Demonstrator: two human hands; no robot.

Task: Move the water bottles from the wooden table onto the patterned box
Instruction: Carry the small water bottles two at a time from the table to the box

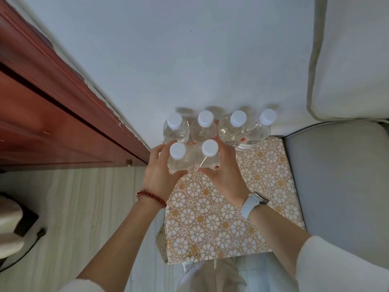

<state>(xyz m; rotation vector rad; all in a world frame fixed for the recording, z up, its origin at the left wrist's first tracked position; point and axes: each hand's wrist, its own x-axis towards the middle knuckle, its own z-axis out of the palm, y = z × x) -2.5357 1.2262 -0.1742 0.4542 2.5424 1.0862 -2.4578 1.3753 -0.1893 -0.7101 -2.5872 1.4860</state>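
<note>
Fingers of the left hand [156, 175] and right hand [226, 175] each wrap one bottle [178, 160], [207, 158] on the patterned box [210, 218]. Four more bottles [221, 128] line its far edge, against a white wall [179, 49], beside a grey cushion [336, 175] and pale wood floor [73, 207].

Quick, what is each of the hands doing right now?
Left hand: holds the front left bottle.
Right hand: holds the front right bottle.
</note>
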